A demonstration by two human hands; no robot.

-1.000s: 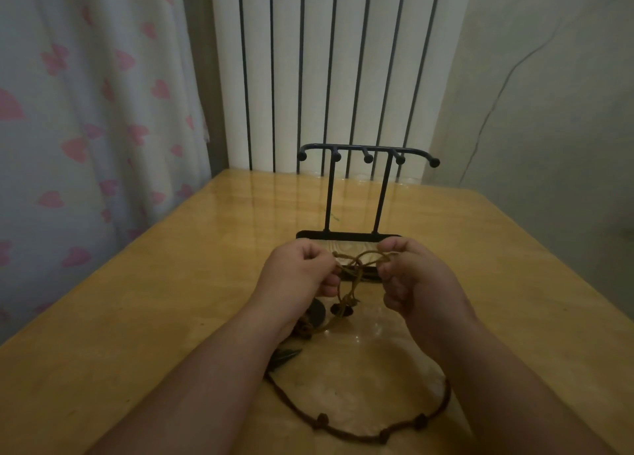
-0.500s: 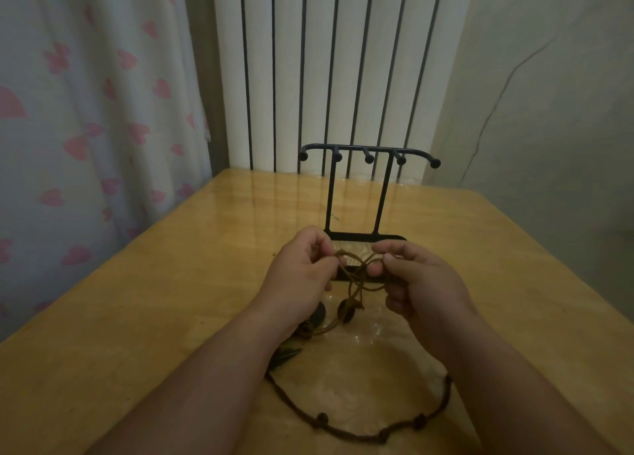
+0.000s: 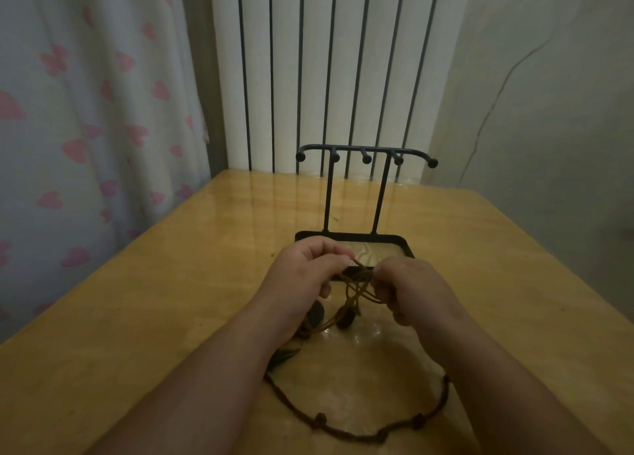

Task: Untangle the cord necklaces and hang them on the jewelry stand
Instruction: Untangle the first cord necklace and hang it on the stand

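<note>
Two bare hands are working close together above the table [image 3: 164, 303], just in front of the jewelry stand [image 3: 353, 237]. The left hand [image 3: 302, 276] is curling its fingers inward and pinching a strand of the tan cords [image 3: 358, 284] between thumb and fingertip. The right hand [image 3: 411, 289] is facing it with fingers bent tight, gripping the other side of the same tangle. Between the two grips the short stretch of cord is running roughly left to right. Below it several loops are crossing one another and hanging down toward the tabletop, where dark beads [image 3: 344, 319] are dangling at their low end.

Nearer the person, a dark beaded necklace [image 3: 343, 432] is lying flat on the table. It is sweeping in a wide curve from beneath the left forearm round to the right forearm, with its open side facing the hands. Whether it is joining the tangle I cannot tell.

Behind the hands the stand is sitting upright on its flat black base. Its two thin posts are rising straight up, and its top bar is running left to right. Five ball-tipped pegs are pointing toward the person, with nothing hanging on them. A white ribbed radiator [image 3: 329, 59] is standing past the far table edge, and a curtain [image 3: 85, 111] printed with pink hearts is hanging on the left.
</note>
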